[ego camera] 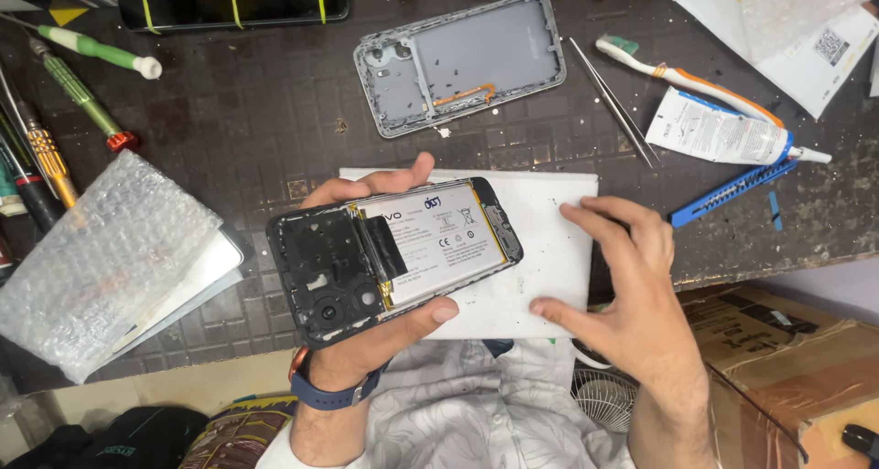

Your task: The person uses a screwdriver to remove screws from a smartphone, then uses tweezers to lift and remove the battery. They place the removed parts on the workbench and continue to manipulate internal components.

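My left hand (380, 332) grips an opened smartphone (394, 254) with its back removed, so the white battery and black camera end show. The thumb presses the near edge and the fingers wrap the far edge. My right hand (632, 291) hovers just right of the phone, fingers spread and holding nothing, over a white pad (549, 249) on the dark bench. The phone's grey back cover (462, 62) lies inside-up farther back.
Screwdrivers (78, 94) lie at the left beside a bubble-wrapped item (101, 258). Tweezers (612, 103), a toothbrush (687, 75), a white glue tube (723, 135) and a blue cutter (732, 193) sit at the right. A black screen panel (229, 0) lies at the back, a cardboard box (787, 359) below right.
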